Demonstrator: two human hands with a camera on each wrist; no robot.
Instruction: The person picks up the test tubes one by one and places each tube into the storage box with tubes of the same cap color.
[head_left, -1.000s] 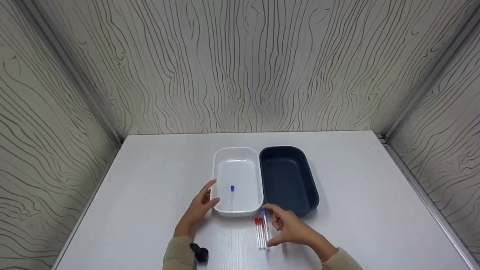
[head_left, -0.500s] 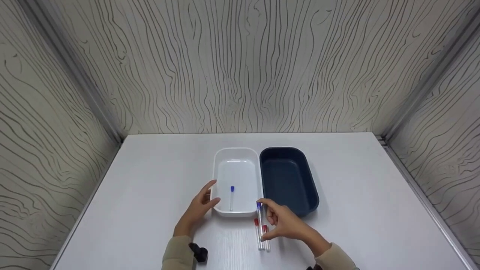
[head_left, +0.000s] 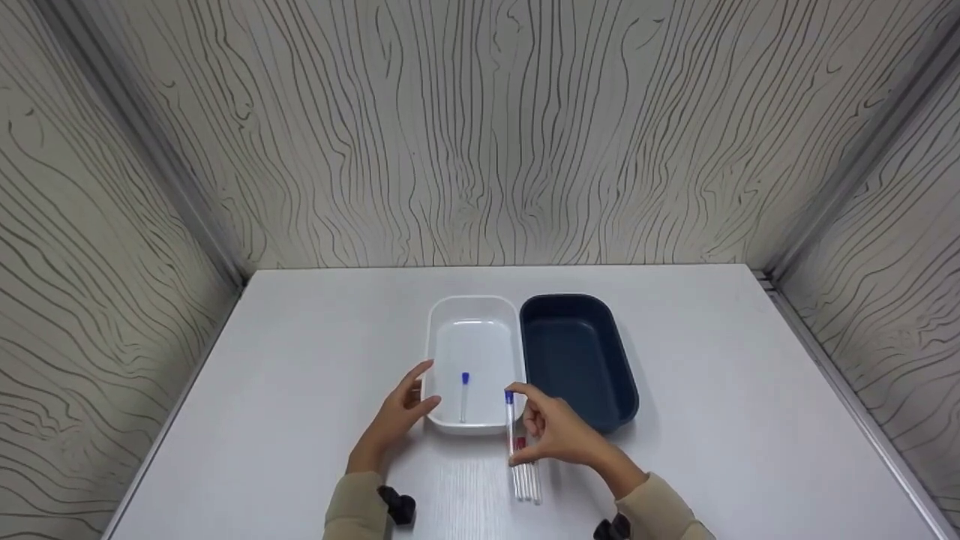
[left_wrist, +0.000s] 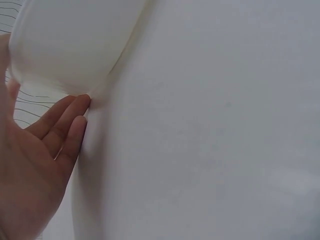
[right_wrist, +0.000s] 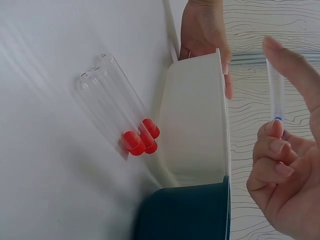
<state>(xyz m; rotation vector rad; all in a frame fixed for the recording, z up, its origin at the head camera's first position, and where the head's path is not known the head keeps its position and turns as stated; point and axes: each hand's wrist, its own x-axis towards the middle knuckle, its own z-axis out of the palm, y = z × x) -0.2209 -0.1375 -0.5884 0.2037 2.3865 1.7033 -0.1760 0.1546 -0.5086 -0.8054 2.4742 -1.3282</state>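
Three red-capped tubes [right_wrist: 120, 105] lie side by side on the table [head_left: 300, 412]. We see the right hand [head_left: 566, 435] pinching a blue-capped tube [head_left: 511, 424] by its two ends, thumb and fingertip spread to its length, above the near right corner of the white tray [head_left: 476, 341]. We find the left hand [head_left: 397, 414] gripping that tray's left side, thumb over the rim; a second blue-capped tube [head_left: 463, 397] lies inside.
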